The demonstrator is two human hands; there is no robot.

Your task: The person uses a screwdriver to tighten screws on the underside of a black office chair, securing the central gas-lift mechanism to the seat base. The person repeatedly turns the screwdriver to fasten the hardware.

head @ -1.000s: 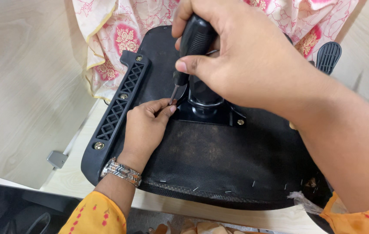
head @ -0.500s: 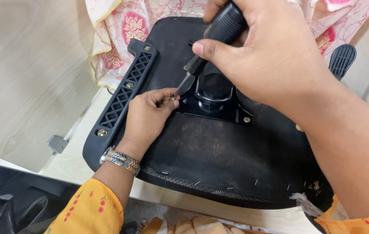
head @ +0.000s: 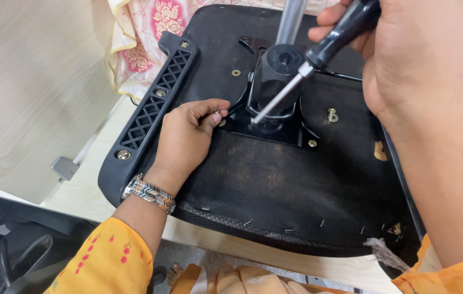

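An upturned black chair seat lies on a pale table, with its metal mechanism plate and black column hub facing up. My left hand rests on the seat's underside. Its thumb and forefinger pinch a small screw at the plate's left corner. My right hand grips a screwdriver by its black handle. The steel shaft slants down and left, and its tip hovers over the plate beside the hub, a little right of my left fingers.
A black lattice armrest bracket runs along the seat's left edge. A loose bolt stands right of the hub. A floral cloth lies behind the seat. The table edge is near left, with wood-look floor beyond.
The screwdriver tip, close to my left fingertips before, has lifted up and to the right, away from them. My left hand keeps its pinch at the plate's corner.
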